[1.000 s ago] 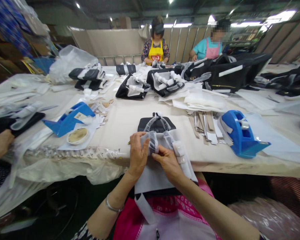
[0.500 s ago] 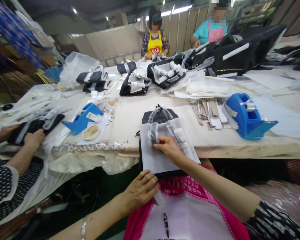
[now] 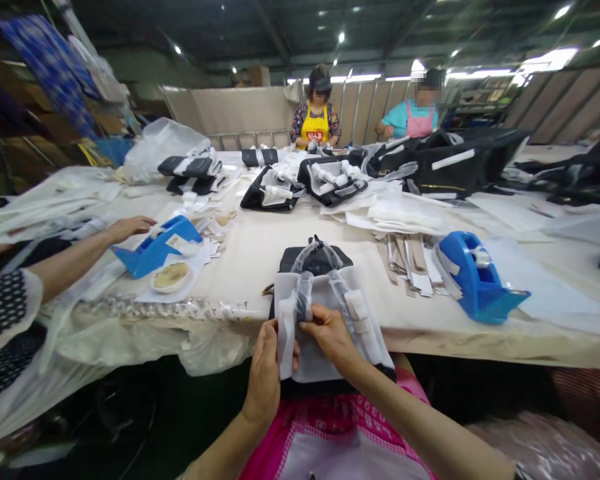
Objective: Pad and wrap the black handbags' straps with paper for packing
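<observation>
A black handbag [image 3: 316, 261] lies on the cloth-covered table in front of me, with a white padded sheet [image 3: 330, 353] spread over its lower part. Its handles are wrapped in clear plastic. My right hand [image 3: 333, 335] pinches the wrapped strap [image 3: 304, 297] near the sheet's top. My left hand [image 3: 266, 373] stands upright at the sheet's left edge, gripping a narrow white strip [image 3: 287, 347]. The bag's lower part is hidden by the sheet and my hands.
A co-worker's hand [image 3: 130, 229] rests beside a blue tape dispenser [image 3: 155, 247] on my left. Another blue tape dispenser [image 3: 475, 280] stands on my right, near stacks of card strips [image 3: 405, 260]. Wrapped black bags [image 3: 275, 190] and white sheets cover the table's far side, where two people sit.
My left hand has risen from the sheet's lower edge to its left side. My right hand has moved onto the wrapped strap. The co-worker's hand has moved from a black bag to the blue dispenser.
</observation>
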Tool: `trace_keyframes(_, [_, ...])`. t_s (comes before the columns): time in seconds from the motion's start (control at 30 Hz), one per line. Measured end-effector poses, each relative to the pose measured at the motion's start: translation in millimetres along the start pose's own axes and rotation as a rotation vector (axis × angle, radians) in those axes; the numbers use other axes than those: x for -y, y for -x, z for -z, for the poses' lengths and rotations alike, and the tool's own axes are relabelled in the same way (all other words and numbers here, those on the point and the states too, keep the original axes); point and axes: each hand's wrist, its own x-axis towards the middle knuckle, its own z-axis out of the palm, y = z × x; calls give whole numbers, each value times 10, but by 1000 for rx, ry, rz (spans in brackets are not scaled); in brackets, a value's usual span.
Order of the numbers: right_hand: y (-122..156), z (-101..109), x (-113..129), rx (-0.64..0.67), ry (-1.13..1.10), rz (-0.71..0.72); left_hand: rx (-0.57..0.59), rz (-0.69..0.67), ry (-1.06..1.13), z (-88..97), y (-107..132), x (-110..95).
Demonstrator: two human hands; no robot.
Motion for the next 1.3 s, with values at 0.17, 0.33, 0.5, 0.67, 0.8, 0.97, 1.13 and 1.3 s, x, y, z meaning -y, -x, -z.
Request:
trace_keyframes(0.17, [41, -2, 18, 22, 47, 43, 69, 28, 77, -8, -93, -26])
trace_keyframes(0.33, [105, -34, -110, -19, 15, 1, 275, 179, 50, -10, -265, -11])
trace_keyframes(0.5, [142, -51, -163, 29, -36, -71, 292, 188, 19, -67, -325, -2])
trace_keyframes(0.67, [143, -55, -59, 68, -69, -136, 221, 130, 13, -101, -322, -10])
trace_keyframes(0.8, [243, 24, 109, -7, 174, -102, 214, 115, 61, -99, -321, -20])
trace_keyframes(0.97, [367, 138, 320, -149, 221, -47, 229, 179, 82, -95, -309, -47])
trace_keyframes(1.13, [401, 52, 378, -28, 243, 18, 245, 104, 104, -48, -297, -45])
trace_keyframes(1.3, [492, -27, 469, -51, 375, 156, 295, 92, 109, 49, -267, -28])
